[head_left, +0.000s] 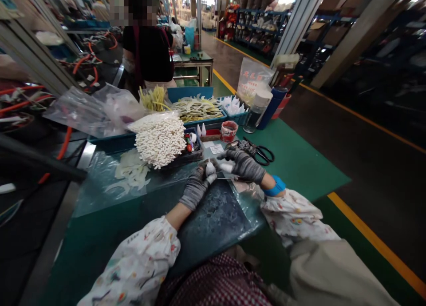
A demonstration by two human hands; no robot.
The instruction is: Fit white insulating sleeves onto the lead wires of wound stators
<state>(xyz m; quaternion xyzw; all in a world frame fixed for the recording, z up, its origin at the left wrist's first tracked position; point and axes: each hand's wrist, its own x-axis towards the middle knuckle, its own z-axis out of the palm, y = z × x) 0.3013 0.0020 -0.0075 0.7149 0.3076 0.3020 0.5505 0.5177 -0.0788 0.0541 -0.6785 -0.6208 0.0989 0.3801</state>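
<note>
My left hand (pixel 196 186), in a grey striped glove, is closed around a small white bulb-shaped piece (pixel 210 168) with a pointed tip. My right hand (pixel 245 164), gloved alike and with white wrapping on the thumb, hovers just right of that piece. Its thumb and forefinger look apart, and nothing shows between them. A thin metal rod tool (pixel 228 178) lies below the right hand, over the dark work mat (pixel 213 221). Black-handled scissors (pixel 262 155) rest beyond my right wrist.
A bundle of white-tipped sticks (pixel 160 139) lies left of centre, by pale petal-like pieces (pixel 131 168). Behind stand a bin of pale green strips (pixel 198 108), a red-stained cup (pixel 229 131) and a clear bottle (pixel 257 110). A person (pixel 148 53) sits ahead, facing away.
</note>
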